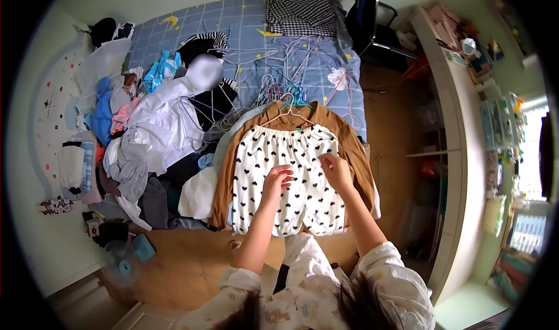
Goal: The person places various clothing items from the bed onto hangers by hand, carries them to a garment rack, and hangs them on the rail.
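Observation:
White shorts with black hearts lie spread over a brown garment at the front edge of the bed. A hanger shows above their waistband. My left hand is over the left half of the shorts, fingers curled and a little apart, with nothing seen in it. Over the right half is my right hand, its thumb and fingertips close together; whether they hold anything is too small to tell. Touch between either hand and the cloth cannot be made out.
Several loose hangers lie on the blue bed. A white garment tops a clothes pile at left. A checked cloth is at the back, beside a black chair. A fan stands at lower left.

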`<act>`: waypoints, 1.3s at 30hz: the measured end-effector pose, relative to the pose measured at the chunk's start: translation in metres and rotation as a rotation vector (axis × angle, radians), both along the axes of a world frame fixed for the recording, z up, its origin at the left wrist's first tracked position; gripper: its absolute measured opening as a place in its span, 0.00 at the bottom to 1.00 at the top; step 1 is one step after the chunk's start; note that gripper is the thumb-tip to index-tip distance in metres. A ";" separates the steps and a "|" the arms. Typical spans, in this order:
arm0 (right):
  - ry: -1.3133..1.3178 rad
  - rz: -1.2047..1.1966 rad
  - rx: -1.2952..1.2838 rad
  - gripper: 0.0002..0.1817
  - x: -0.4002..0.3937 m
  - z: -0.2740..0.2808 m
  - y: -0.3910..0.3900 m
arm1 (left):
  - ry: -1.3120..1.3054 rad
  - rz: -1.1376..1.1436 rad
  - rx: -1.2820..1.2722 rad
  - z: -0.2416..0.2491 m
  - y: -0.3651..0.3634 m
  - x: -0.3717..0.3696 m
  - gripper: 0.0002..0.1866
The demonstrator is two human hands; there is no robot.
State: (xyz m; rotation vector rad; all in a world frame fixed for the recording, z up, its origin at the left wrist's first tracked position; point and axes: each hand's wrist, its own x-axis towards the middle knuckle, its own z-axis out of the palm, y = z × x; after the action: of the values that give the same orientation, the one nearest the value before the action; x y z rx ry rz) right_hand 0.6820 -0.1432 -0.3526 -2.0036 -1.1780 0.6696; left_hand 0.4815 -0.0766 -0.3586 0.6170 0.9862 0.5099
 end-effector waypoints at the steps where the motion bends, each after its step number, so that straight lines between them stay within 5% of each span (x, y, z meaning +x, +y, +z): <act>1: -0.027 0.012 0.004 0.08 0.016 -0.027 0.023 | 0.011 0.007 -0.035 -0.024 0.012 0.019 0.16; 7: -0.217 0.056 0.019 0.14 0.083 -0.178 0.138 | 0.049 -0.013 -0.070 -0.122 0.075 0.094 0.30; 11: -0.429 0.141 -0.160 0.12 0.086 -0.201 0.164 | 0.033 0.027 -0.081 -0.152 0.098 0.123 0.32; 14: -0.214 0.236 -0.003 0.09 0.090 -0.196 0.169 | 0.017 0.108 -0.123 -0.170 0.106 0.144 0.35; 16: -0.151 0.387 0.033 0.06 0.093 -0.150 0.174 | -0.091 0.212 -0.162 -0.162 0.113 0.153 0.26; 19: -0.074 0.312 0.276 0.05 0.121 -0.154 0.196 | -0.201 0.299 -0.168 -0.159 0.120 0.155 0.12; 21: -0.287 0.173 0.165 0.05 0.131 -0.175 0.215 | -0.206 0.371 -0.164 -0.140 0.124 0.157 0.03; 26: -0.442 0.410 -0.076 0.06 0.138 -0.188 0.224 | -0.173 0.468 -0.058 -0.147 0.109 0.163 0.12; 31: 0.065 0.376 -0.091 0.06 0.121 -0.146 0.199 | -0.044 0.532 -0.184 -0.147 0.102 0.179 0.27; 37: 0.430 0.349 -0.273 0.08 0.109 -0.115 0.187 | -0.132 0.529 -0.166 -0.144 0.103 0.175 0.15; 39: 0.574 0.173 -0.122 0.13 0.107 -0.131 0.204 | -0.269 0.543 -0.091 -0.153 0.096 0.173 0.13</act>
State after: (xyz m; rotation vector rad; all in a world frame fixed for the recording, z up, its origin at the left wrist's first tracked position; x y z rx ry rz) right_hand 0.7893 0.0606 -0.4834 -1.6410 -0.9753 1.3257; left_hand 0.6547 0.0198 -0.5119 0.1816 0.9090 0.9945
